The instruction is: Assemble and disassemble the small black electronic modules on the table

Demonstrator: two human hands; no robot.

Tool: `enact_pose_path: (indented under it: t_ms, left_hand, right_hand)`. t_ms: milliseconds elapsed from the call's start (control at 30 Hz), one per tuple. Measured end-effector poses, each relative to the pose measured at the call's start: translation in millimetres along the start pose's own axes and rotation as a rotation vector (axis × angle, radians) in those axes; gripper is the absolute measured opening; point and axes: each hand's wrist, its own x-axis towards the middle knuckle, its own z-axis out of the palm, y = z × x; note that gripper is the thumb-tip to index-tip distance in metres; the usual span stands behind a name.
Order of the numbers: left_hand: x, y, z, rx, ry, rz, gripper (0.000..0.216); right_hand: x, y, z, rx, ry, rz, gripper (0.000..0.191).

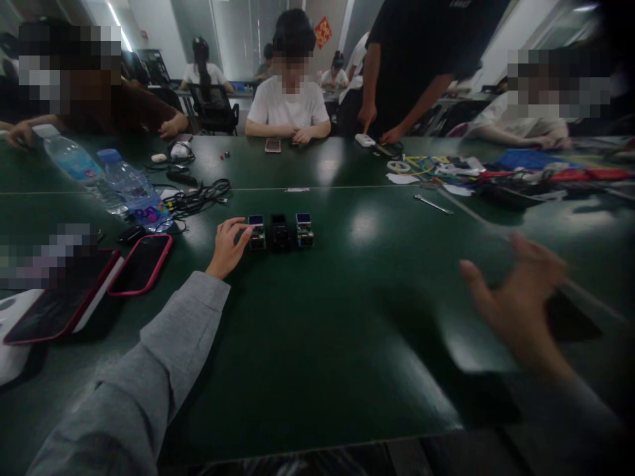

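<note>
Three small electronic modules stand in a row on the green table (337, 330). The left circuit-board module (257, 233) has a little screen at its top, and so does the right circuit-board module (304, 230). Between them is a black module (280, 233). My left hand (231, 246) has its thumb and fingertips drawn together at the left edge of the left module. Over the right side of the table, my right hand (520, 304) is raised and blurred by motion. Its thumb stands apart from the fingers, and nothing shows in it.
Left are two water bottles (133, 188), tangled black cables (198, 198) and a red-edged phone (141, 264) beside a larger red-edged device (64, 297). A wrench (433, 204) lies right of centre, before a pile of cables and tools (446, 170). People sit and stand across the table.
</note>
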Motion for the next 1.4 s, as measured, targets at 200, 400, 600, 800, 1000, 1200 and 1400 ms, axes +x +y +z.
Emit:
enact_pose_path:
  t_ms: [200, 400, 600, 800, 1000, 1200, 1400]
  left_hand:
    - [-0.3, 3.2, -0.4, 0.005, -0.003, -0.021, 0.049]
    - [0.5, 4.4, 1.2, -0.009, -0.009, 0.001, 0.051]
    - [0.6, 2.5, 2.7, -0.010, -0.016, -0.005, 0.051]
    - [0.0, 1.8, 1.7, -0.009, -0.011, -0.005, 0.047]
    - [0.7, -0.3, 2.7, -0.019, -0.023, -0.011, 0.045]
    - [0.9, -1.2, 3.5, -0.015, -0.028, -0.004, 0.044]
    - [-0.1, 4.0, 1.4, -0.012, -0.036, 0.010, 0.044]
  right_hand:
    - [-14.7, -141.9, 124.5, 0.247, -0.463, -0.362, 0.064]
    - [-7.5, -163.3, 170.4, 0.311, -0.470, -0.368, 0.040]
    - [2.5, -144.1, 170.4, 0.363, -0.372, -0.200, 0.031]
    - [6.9, -133.6, 181.9, 0.509, -0.350, -0.018, 0.029]
    - [14.7, -114.9, 200.8, 0.522, -0.357, 0.220, 0.028]
    - [13.0, -117.1, 197.1, 0.427, -0.264, 0.053, 0.048]
    - [16.0, -109.1, 203.1, 0.474, -0.224, 0.114, 0.036]
